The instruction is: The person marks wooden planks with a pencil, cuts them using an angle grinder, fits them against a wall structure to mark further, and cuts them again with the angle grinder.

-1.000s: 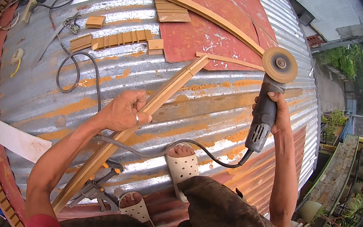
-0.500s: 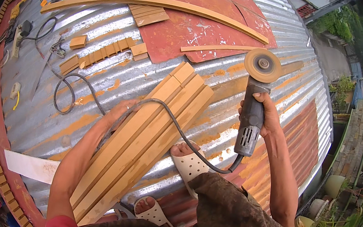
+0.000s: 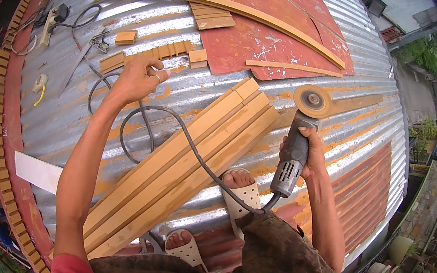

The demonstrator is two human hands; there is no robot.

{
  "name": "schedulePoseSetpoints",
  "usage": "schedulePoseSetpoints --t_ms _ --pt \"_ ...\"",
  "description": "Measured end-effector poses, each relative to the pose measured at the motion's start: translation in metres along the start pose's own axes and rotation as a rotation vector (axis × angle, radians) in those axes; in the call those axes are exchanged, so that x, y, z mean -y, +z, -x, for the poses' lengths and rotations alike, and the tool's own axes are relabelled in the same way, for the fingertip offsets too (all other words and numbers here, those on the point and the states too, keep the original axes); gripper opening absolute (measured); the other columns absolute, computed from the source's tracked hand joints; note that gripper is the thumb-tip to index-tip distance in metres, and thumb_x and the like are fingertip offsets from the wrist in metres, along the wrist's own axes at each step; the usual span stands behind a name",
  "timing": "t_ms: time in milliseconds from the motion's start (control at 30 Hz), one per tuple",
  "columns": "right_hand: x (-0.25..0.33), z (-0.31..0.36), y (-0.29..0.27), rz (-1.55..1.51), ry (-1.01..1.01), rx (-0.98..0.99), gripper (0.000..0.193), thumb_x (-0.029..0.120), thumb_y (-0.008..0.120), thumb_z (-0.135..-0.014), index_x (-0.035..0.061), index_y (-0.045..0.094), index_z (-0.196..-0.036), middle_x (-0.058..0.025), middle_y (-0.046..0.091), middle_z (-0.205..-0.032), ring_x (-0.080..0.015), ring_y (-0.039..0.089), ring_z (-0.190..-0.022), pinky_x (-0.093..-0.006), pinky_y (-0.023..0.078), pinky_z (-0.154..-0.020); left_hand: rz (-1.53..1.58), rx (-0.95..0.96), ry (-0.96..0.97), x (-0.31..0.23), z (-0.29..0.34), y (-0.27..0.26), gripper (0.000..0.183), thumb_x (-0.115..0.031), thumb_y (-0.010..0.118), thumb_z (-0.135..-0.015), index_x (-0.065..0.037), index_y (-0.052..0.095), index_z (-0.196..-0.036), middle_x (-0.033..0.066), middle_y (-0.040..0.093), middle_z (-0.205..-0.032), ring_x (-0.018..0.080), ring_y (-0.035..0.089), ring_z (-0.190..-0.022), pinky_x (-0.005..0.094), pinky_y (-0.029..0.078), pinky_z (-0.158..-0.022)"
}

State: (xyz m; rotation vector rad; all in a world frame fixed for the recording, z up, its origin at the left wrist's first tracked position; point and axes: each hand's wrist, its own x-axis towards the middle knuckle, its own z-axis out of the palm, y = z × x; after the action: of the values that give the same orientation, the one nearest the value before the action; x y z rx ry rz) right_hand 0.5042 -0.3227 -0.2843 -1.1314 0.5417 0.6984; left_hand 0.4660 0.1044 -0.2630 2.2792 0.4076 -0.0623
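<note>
My right hand (image 3: 309,150) is wrapped round the dark body of an angle grinder (image 3: 295,148), held above the metal sheet with its round tan disc (image 3: 313,98) pointing away from me. A black cord (image 3: 194,147) leaves the grinder's near end and loops across a bundle of long wooden strips (image 3: 174,169) lying slantwise in front of me. Beyond the bundle's left side, my left hand (image 3: 139,80) hovers with fingers loosely bent and apart, nothing visible in them. Just past it lies a row of short wood offcuts (image 3: 172,50), partly hidden by the hand.
Corrugated metal roofing (image 3: 50,128) with rust patches lies underfoot. A long wooden strip (image 3: 221,4) crosses a red sheet (image 3: 278,38) at the back. A power strip (image 3: 48,26) with tangled cords and a tape measure (image 3: 40,83) lie left. The roof edge runs along the right, above plants.
My left hand has left the wooden strips and cord and moved forward toward the offcuts. The grinder has come slightly nearer and tilted; the whole view has shifted a little.
</note>
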Motion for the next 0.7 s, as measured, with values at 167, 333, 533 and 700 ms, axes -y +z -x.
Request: schedulePoseSetpoints --t_ms 167,333,533,700 --pt "-0.013 -0.023 0.017 -0.074 -0.01 -0.027 0.047 0.03 0.067 -0.082 -0.0002 0.048 -0.112 -0.0158 0.061 -0.083 -0.0279 0.066 -0.067 -0.0413 0.059 -0.06 0.092 0.219 0.107 -0.07 0.027 0.041 0.055 -0.04 0.072 -0.088 0.011 0.064 -0.109 0.0138 0.068 -0.075 0.0193 0.065 -0.071 0.0339 0.051 -0.067" --pt "-0.019 -0.025 0.046 -0.08 -0.057 -0.061 0.039 0.027 0.066 -0.085 0.0026 0.052 -0.112 -0.0122 0.062 -0.087 -0.0251 0.065 -0.068 -0.0388 0.059 -0.062 0.219 0.714 -0.111 -0.11 0.084 0.128 0.092 -0.057 0.08 -0.068 0.014 0.055 -0.121 0.0295 0.064 -0.11 0.0379 0.065 -0.104 0.0434 0.05 -0.09" --pt "-0.039 -0.033 0.072 -0.03 -0.004 -0.26 0.038 0.024 0.068 -0.085 0.0004 0.057 -0.113 -0.0089 0.065 -0.092 -0.023 0.066 -0.073 -0.0361 0.058 -0.065 0.178 0.548 -0.238 -0.125 0.1 0.151 0.095 -0.043 0.083 -0.061 0.015 0.046 -0.126 0.0296 0.059 -0.119 0.0401 0.059 -0.115 0.0446 0.048 -0.097" --pt "-0.046 -0.03 0.084 -0.018 -0.054 -0.342 0.046 0.015 0.074 -0.08 -0.0127 0.056 -0.111 -0.0141 0.064 -0.101 -0.0228 0.067 -0.082 -0.0371 0.058 -0.072 0.058 0.591 -0.322 -0.121 0.103 0.143 0.079 -0.031 0.083 -0.064 0.011 0.048 -0.121 0.032 0.059 -0.12 0.044 0.057 -0.116 0.0458 0.048 -0.099"
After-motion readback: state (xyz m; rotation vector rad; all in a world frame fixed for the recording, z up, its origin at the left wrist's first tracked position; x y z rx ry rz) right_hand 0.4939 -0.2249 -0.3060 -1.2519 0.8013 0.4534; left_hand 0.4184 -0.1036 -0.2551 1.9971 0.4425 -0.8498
